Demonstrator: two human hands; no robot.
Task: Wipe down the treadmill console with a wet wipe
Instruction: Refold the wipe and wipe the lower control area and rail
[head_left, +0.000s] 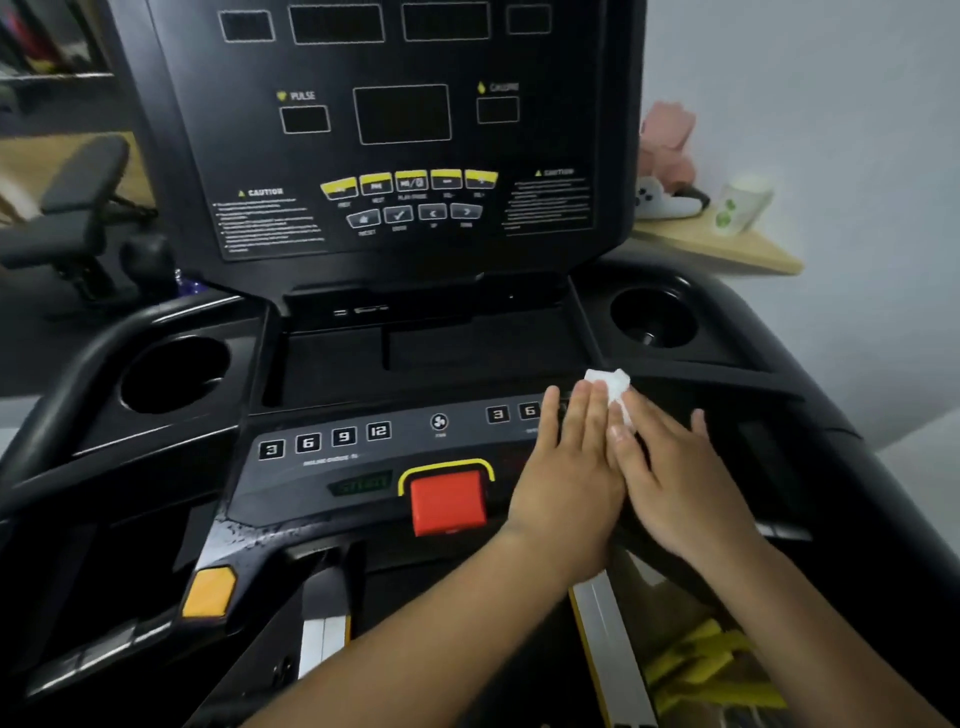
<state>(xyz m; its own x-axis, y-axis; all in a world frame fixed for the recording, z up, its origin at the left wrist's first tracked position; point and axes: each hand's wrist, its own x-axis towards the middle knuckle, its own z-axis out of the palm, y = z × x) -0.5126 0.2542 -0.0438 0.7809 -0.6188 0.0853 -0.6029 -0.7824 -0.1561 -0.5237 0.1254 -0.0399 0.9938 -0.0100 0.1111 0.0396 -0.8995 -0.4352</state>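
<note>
Pressing together, both hands, left and right, lie flat on the console, fingers straight; the wipe sticks out between the fingertips.

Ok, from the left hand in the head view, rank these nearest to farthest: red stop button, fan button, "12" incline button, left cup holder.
From the left hand:
1. Red stop button, just to its left.
2. Fan button, up and left.
3. "12" incline button, further left on the button strip.
4. Left cup holder, far left of the console.
</note>
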